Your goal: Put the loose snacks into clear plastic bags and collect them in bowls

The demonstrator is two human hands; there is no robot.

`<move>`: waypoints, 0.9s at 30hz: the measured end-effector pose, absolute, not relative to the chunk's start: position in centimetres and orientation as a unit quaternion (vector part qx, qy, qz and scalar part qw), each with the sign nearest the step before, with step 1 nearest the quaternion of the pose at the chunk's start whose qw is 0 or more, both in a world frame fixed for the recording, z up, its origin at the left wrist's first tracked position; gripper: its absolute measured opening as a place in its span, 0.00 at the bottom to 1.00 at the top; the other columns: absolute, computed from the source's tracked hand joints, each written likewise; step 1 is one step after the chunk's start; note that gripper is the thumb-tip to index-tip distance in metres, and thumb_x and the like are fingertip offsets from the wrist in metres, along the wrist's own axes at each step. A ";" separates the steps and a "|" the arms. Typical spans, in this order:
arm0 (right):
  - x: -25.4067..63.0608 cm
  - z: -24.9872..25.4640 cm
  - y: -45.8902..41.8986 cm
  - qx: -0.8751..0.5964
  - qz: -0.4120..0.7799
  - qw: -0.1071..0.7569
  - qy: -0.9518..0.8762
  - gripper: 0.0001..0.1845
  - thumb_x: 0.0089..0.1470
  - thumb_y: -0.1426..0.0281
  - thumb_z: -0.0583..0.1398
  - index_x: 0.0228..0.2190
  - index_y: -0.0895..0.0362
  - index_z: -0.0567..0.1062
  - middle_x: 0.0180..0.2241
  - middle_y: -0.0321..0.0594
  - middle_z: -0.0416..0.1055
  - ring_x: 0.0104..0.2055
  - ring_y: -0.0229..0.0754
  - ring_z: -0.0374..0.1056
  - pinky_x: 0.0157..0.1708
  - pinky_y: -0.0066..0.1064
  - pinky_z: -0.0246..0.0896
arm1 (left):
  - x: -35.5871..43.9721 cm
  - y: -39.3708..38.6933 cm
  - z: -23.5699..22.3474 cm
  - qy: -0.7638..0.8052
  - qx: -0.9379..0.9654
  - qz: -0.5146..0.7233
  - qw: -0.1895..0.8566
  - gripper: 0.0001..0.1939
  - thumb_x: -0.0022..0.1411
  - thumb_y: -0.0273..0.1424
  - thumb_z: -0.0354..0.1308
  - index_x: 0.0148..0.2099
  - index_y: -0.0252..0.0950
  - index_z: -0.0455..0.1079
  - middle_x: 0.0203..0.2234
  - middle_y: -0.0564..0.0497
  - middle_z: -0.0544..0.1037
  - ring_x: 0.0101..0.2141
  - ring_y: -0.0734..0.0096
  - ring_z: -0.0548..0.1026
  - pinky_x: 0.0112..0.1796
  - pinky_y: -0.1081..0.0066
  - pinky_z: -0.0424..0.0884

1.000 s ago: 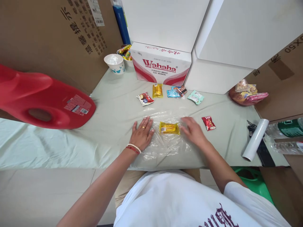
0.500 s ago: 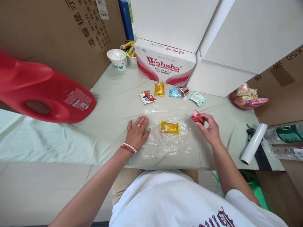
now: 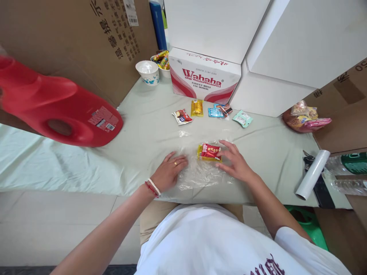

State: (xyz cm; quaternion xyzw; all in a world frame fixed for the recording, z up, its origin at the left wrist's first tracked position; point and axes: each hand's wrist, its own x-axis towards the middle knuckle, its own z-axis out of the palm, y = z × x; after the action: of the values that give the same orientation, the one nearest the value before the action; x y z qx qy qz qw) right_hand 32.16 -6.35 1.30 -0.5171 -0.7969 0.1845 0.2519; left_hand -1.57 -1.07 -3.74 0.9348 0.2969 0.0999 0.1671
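Note:
A small red snack packet [image 3: 210, 150] lies on top of a yellow-wrapped snack [image 3: 200, 154], whose edges show around it. Both rest on a spread sheet of clear plastic film [image 3: 197, 175]. My right hand [image 3: 233, 162] is at the packet's right side, fingers apart, the fingertips touching or very near it. At the film's left edge my left hand [image 3: 170, 171] lies palm down with fingers stretched out. Farther back are a red-and-white snack packet [image 3: 182, 117], another yellow-wrapped snack [image 3: 197, 108], blue packets [image 3: 215, 111] and a mint-green packet [image 3: 242, 118].
A red jug [image 3: 77, 110] lies at the left. Behind stand paper cups [image 3: 149, 78], a Wahaha carton [image 3: 205, 78] and white boxes [image 3: 272, 91]. To the right are a snack-filled bowl [image 3: 292, 120], a white roll [image 3: 313, 173] and plastic bottles [image 3: 352, 163].
My right hand has moved left and laid the red packet over the yellow snack, and its fingers have come apart. My left hand is slightly lower, still on the film. The view has shifted slightly.

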 end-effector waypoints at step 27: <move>34.8 3.4 -3.2 -0.599 0.253 0.230 -0.724 0.19 0.64 0.53 0.59 0.42 0.55 0.79 0.43 0.45 0.78 0.46 0.51 0.72 0.48 0.39 0.66 | -0.4 0.9 -2.1 0.335 0.904 0.039 0.263 0.19 0.61 0.33 0.53 0.51 0.47 0.79 0.74 0.54 0.52 0.73 0.47 0.46 0.67 0.34 0.42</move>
State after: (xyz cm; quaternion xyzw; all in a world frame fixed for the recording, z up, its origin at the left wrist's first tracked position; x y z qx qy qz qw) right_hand 34.77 -3.20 3.36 -0.5988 -0.7243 0.2529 0.2299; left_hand -0.40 0.86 -2.15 0.9038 0.3353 0.0394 0.2629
